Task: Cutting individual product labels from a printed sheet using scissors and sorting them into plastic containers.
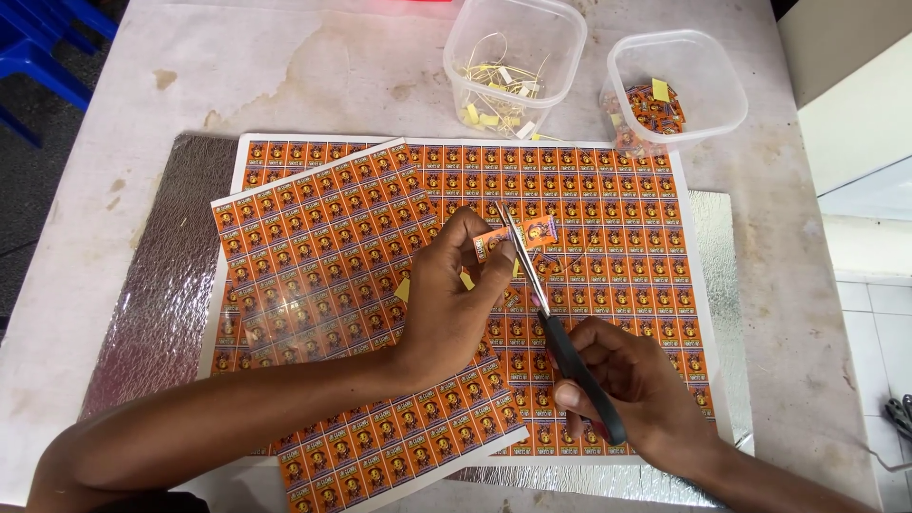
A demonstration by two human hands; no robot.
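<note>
So there's a little orange label strip pinched at its left end between the fingertips of the left hand, held just above the big printed sheets, roughly mid-table. The scissors are in the right hand, fingers wrapped tight around the black handles, and the thin silver blades point up and away, crossing the strip right where it's held. A couple of small yellow tags peek out beside the left hand. Underneath, two sheets of orange labels: the top sheet sits tilted, overlapping the left part of the flat sheet below. Both lie on a crinkly silver foil mat on a stained white table. At the far edge, two clear plastic tubs side by side, the left tub with yellow tags and thin strings, the right tub with cut orange labels.
</note>
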